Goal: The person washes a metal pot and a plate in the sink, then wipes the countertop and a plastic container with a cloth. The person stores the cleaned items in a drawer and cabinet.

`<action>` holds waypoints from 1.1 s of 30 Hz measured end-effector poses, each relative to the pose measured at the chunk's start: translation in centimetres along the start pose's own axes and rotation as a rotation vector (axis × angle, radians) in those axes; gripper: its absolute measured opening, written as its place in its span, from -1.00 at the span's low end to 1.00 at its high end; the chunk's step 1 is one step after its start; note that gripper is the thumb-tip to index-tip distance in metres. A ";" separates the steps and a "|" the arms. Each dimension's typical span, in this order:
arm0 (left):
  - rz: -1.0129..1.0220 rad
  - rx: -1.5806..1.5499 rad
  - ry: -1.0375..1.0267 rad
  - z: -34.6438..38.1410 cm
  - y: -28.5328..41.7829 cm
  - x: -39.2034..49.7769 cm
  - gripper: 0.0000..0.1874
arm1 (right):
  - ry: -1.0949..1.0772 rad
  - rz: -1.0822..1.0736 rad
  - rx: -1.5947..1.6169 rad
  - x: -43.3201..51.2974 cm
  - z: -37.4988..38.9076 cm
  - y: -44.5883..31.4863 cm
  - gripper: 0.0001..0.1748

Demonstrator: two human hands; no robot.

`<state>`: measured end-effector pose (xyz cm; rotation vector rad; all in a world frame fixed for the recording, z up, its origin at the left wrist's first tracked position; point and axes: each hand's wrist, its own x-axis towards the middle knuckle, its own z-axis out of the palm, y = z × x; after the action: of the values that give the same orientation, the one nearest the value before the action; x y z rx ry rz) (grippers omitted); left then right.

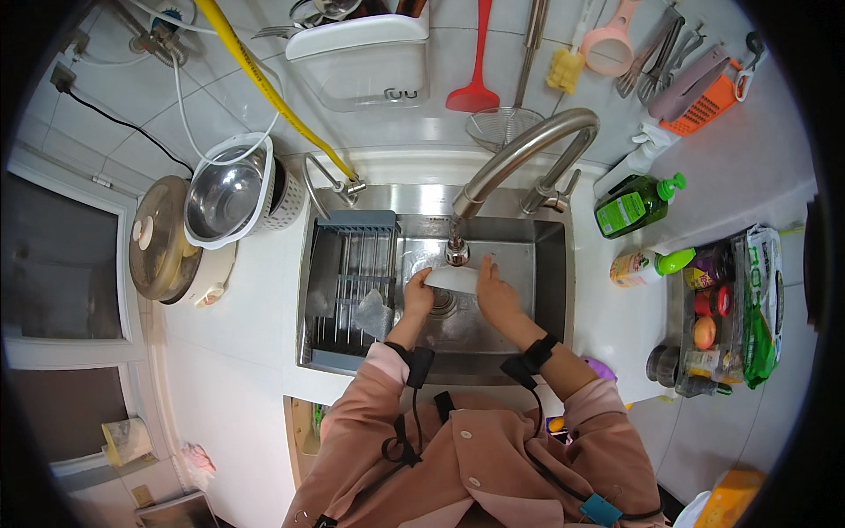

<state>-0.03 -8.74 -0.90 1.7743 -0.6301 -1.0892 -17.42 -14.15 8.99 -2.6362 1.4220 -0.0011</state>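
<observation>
A white bowl (454, 279) is tilted on its side under the spout of a steel faucet (521, 165), above the sink drain (441, 304). My left hand (418, 295) grips its left edge. Against the bowl's right side rests my right hand (496, 297), fingers pointing up and away from me. The stainless steel sink (515, 350) surrounds both hands. Left of them, a grey drying rack (356, 221) spans the basin, with a grey cloth (374, 313) draped over its rods. Whether water is running I cannot tell.
Green pump bottle (627, 206) and spray bottle (650, 266) stand right of the sink, beside a bin of jars (705, 333). Leftward are a lidded electric pot (173, 241) and nested basins (228, 195). A yellow hose (270, 86) drops to a small tap (348, 190). Utensils hang behind.
</observation>
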 end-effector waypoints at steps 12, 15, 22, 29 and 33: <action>0.385 0.629 -0.067 -0.7 5.1 -3.8 -0.57 | 0.027 -0.237 -0.043 1.1 0.2 -2.7 -0.87; 0.209 0.725 -0.131 -1.1 4.5 -4.0 -0.64 | 0.070 -0.353 0.119 2.3 2.1 -4.7 -0.86; -0.327 0.050 -0.089 -3.9 -0.5 -3.4 -0.67 | -0.340 0.206 0.739 3.7 6.9 1.4 -0.68; -0.705 -0.861 -0.175 0.5 -3.6 -3.9 -0.65 | -0.796 0.632 1.531 -0.9 9.5 -0.2 -0.61; -0.743 -0.480 -0.085 2.5 -4.0 -3.4 -0.66 | -0.686 0.704 1.569 -1.7 7.7 0.4 -0.76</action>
<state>-4.02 -5.43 -3.61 1.5516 0.2807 -1.6480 -18.15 -11.92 1.49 -0.7234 1.1447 -0.0833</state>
